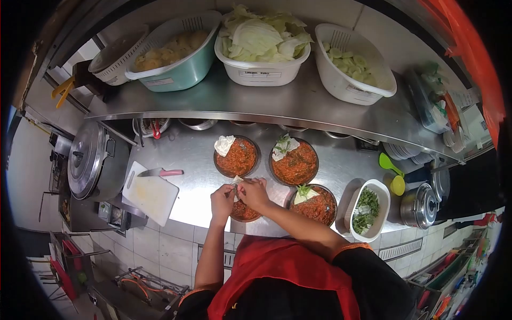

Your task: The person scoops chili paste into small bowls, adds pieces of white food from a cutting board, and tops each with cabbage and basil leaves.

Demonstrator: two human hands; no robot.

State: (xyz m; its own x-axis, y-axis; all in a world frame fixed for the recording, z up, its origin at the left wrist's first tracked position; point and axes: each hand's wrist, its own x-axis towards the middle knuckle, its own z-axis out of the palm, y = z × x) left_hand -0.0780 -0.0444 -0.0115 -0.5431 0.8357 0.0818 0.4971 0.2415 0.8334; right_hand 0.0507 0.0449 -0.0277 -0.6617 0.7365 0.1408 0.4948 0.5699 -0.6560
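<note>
Above the front-left bowl of red sauce (245, 213), my left hand (222, 202) and my right hand (253, 193) meet with their fingertips pinched together. A small pale leaf piece (237, 180) shows between them, partly hidden by the fingers. Just behind lies a bowl (238, 160) with a white crumpled leaf at its upper left edge. To its right, another bowl (296, 164) carries a white leaf topped with green herb. The front-right bowl (324, 205), beside my right forearm, has a pale leaf piece with a green sprig.
A white tub of green herbs (385, 214) stands at right, near a lidded pot (420, 207) and green ladle (391, 164). At left are a cutting board (153, 198), a pink-handled knife (160, 172) and a big pot (92, 162). Vegetable tubs line the shelf (298, 109).
</note>
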